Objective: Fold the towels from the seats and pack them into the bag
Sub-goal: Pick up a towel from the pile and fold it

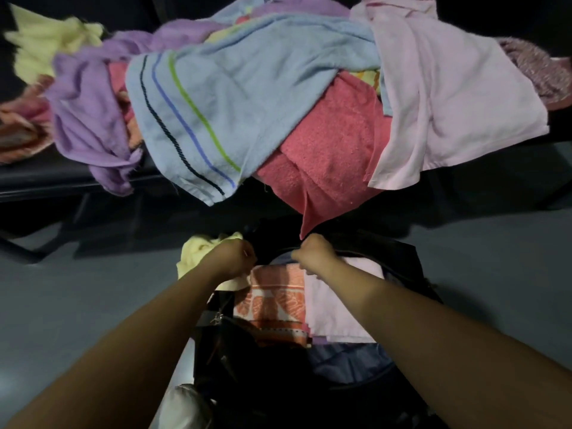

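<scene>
- Left hand [230, 258]: shown just left of centre at 6 o'clock, the bare forearm reaching in from 7 o'clock. The wrist is bent downward, the back of the hand is turned up, and the fingers are curled around the yellow towel [198, 253], which is bunched against the bag's left rim.
- Right hand [315, 252]: shown just right of centre at 6 o'clock, the forearm entering from 4 o'clock. The fingers are clenched with the knuckles uppermost at the bag's far rim. What they grasp, if anything, cannot be told.
- Bag [402, 258]: a black bag is seen open on the grey floor [77, 289] at 6 o'clock, between the two forearms.
- Packed contents: an orange patterned towel [272, 301] and a folded pink towel [334, 311] are laid flat side by side in the bag's mouth, edges touching, the orange one on the left.
- Seats [46, 181]: dark seats are spread from 9 to 3 o'clock and heaped with unfolded towels.
- Heap: a blue striped towel [232, 103] is draped over the middle at 12 o'clock. A coral towel [334, 150] hangs below it, its corner just above the right hand. A purple towel [86, 119] lies at 10 o'clock and a pale pink towel [448, 97] at 2 o'clock.
</scene>
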{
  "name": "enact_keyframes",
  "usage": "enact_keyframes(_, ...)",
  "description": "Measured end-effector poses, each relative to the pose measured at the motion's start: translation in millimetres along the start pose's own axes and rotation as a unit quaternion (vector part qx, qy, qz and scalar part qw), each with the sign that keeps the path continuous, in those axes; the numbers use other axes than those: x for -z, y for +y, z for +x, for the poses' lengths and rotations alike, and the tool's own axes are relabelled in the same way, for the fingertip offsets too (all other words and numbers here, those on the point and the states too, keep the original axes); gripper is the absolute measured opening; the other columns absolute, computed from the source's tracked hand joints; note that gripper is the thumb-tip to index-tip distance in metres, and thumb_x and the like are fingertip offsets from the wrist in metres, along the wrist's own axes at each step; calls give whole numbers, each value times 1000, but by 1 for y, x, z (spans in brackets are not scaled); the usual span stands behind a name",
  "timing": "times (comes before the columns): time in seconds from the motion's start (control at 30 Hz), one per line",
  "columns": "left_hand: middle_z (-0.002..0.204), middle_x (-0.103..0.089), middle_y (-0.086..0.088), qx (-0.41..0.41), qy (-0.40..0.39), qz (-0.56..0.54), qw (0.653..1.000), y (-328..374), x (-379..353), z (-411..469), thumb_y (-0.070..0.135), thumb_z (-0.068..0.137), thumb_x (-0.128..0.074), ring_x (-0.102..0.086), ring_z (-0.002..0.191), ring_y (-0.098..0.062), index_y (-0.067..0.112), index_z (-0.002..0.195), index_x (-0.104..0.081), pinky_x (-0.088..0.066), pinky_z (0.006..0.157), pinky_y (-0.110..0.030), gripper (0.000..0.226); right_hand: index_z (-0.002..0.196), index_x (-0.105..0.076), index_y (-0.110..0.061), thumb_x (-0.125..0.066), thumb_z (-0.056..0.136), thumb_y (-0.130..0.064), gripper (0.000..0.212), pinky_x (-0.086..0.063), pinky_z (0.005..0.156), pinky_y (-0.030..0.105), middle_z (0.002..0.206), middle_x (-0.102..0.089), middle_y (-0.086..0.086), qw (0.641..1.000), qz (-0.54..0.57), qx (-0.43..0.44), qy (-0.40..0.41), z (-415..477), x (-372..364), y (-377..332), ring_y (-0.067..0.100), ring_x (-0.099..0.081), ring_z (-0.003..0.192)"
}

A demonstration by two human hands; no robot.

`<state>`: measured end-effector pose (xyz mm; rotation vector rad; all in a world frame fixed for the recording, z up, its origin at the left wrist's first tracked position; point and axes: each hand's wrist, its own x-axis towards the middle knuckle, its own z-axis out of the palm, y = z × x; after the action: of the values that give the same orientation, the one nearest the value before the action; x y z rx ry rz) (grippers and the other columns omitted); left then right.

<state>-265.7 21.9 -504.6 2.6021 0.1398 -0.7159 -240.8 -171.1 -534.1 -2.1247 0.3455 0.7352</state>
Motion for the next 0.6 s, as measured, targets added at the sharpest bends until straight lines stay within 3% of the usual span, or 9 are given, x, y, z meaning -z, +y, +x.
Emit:
enact_keyframes(0.07,104,-73,-16,71,81,-34,994,-32,2,-2,19,96,-60,-68,97,-33,6,110,-66,-47,80,-31,20,75,-47,-13,-75,81,-12,29,-43,61,34,70,-52,7,999,17,25,-29,2,-27,-14,29,-59,77)
enact_keyframes(0.13,127,-60,-19,125,102,-28,987,-60,-8,-4,27,97,-61,-62,109,-36,7,128,-57,-46,88,-35,37,98,-53,-11,-80,80,-16,33,-45,69,37,89,-55,8,998,11,41,-41,5,-50,-24,30,-60,88)
enact_keyframes(0.23,149,-43,-18,141,68,-49,986,-84,-28,2,34,100,-57,-49,130,-37,11,150,-40,-41,101,-39,57,141,-45,-8,-81,82,-21,70,-51,90,38,130,-55,12,997,1,54,-55,21,-80,-32,34,-60,117)
enact_keyframes(0.33,149,-47,-15,114,40,-127,984,-89,-44,11,31,101,-56,-50,132,-32,18,155,-34,-38,104,-32,60,147,-41,-15,-78,83,-21,74,-54,95,44,136,-57,13,994,49,39,-91,35,-103,-35,34,-62,117)
enact_keyframes(0.43,132,-60,-15,107,50,-149,982,-98,-49,19,34,99,-60,-57,121,-31,12,143,-52,-43,96,-32,49,140,-41,-16,-72,88,-11,61,-55,72,37,113,-66,14,988,102,26,-115,45,-123,-36,30,-66,95)
enact_keyframes(0.47,121,-64,-16,99,64,-144,982,-101,-49,21,34,97,-64,-60,113,-33,7,131,-60,-44,90,-33,44,134,-45,-14,-72,88,-9,53,-55,71,38,108,-66,15,989,100,26,-106,46,-128,-36,30,-66,91)
enact_keyframes(0.57,86,-61,-9,91,94,-166,977,-109,-41,23,32,90,-74,-58,83,-27,2,98,-65,-40,70,-33,32,87,-55,-12,-76,87,-12,21,-49,71,41,79,-60,9,992,66,33,-101,49,-133,-36,25,-59,74)
enact_keyframes(0.6,80,-59,-3,96,101,-182,973,-109,-36,21,31,89,-74,-55,77,-22,6,94,-63,-39,65,-31,28,74,-51,-15,-76,87,-14,28,-44,66,38,68,-52,7,991,65,32,-111,47,-131,-37,22,-52,67)
